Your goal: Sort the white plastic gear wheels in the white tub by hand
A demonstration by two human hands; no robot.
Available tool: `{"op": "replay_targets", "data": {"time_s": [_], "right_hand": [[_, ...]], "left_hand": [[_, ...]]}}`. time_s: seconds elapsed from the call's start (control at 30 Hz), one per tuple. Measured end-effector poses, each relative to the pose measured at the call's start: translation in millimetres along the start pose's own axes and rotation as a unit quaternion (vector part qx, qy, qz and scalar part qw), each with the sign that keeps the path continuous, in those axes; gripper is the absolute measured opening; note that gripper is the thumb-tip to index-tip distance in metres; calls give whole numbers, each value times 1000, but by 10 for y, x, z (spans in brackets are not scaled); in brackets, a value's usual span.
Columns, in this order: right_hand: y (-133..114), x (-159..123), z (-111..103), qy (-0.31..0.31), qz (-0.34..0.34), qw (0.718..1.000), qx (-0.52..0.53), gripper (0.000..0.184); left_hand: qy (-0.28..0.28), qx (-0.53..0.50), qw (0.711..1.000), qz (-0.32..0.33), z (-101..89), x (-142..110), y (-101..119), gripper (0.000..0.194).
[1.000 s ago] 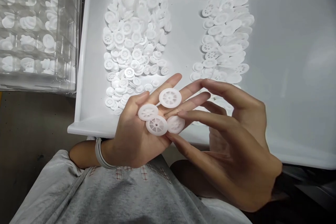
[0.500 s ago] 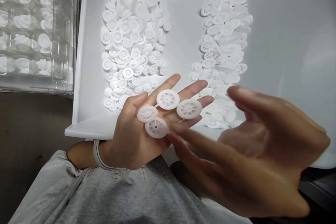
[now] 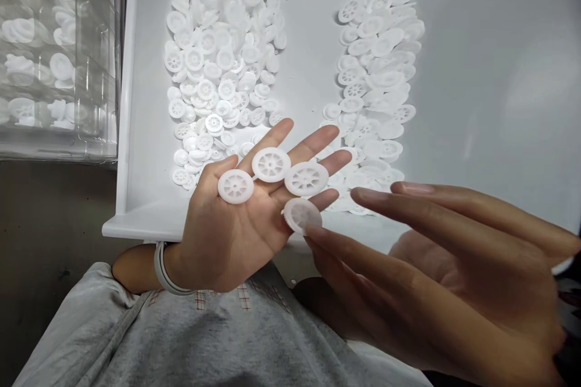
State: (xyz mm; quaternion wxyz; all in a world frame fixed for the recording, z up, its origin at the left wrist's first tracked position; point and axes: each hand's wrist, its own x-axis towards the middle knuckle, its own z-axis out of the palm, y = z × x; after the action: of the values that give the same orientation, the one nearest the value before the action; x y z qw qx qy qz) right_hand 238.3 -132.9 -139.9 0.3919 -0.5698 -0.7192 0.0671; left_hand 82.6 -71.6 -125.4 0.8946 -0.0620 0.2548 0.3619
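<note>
My left hand (image 3: 231,230) is palm up with its fingers spread. Across the fingers and palm lie three round white plastic gears with spoked centres: one by the thumb (image 3: 235,186), a middle gear (image 3: 271,164) and a right-hand gear (image 3: 307,179). My right hand (image 3: 422,278) comes in from the right and pinches another white gear (image 3: 302,216) by its lower rim, close over the left palm's edge. The other fingers of that hand are stretched out. Part of its grip is hidden behind the fingers.
Beneath the hands is a white tray (image 3: 122,193) with raised walls. It holds a large heap of small white gears (image 3: 222,60) at left and a narrower heap of flat gears (image 3: 381,78) at right. Stacked clear compartment trays (image 3: 95,115) with white parts stand at far left.
The gear that lay low on my left palm has shifted right and is now pinched in my right fingers. The view has moved slightly, with everything a little further left.
</note>
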Motion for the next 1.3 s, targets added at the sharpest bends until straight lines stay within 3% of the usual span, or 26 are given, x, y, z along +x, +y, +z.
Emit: {"op": "replay_targets", "data": {"time_s": [0.23, 0.43, 0.6, 0.83, 1.0, 1.1, 1.3], "right_hand": [[25, 44, 118, -3, 7, 1000, 15, 35], [178, 90, 73, -16, -121, 993, 5, 45], [103, 180, 119, 1, -70, 997, 9, 66], [119, 165, 104, -16, -62, 998, -3, 64], [163, 154, 114, 23, -64, 997, 21, 60], [139, 147, 131, 3, -46, 999, 23, 58], [148, 72, 178, 52, -14, 995, 83, 64]], "left_hand": [[-28, -11, 1000, 4, -41, 17, -12, 57], [-32, -1, 999, -4, -55, 8, -11, 55], [-49, 15, 998, -24, -81, -12, -7, 57], [-51, 10, 998, -27, -86, -24, -10, 56], [-50, -3, 998, -28, -79, -4, -18, 60], [-47, 0, 999, -22, -80, 8, -18, 57], [-38, -15, 999, -22, -82, 2, -11, 55]]}}
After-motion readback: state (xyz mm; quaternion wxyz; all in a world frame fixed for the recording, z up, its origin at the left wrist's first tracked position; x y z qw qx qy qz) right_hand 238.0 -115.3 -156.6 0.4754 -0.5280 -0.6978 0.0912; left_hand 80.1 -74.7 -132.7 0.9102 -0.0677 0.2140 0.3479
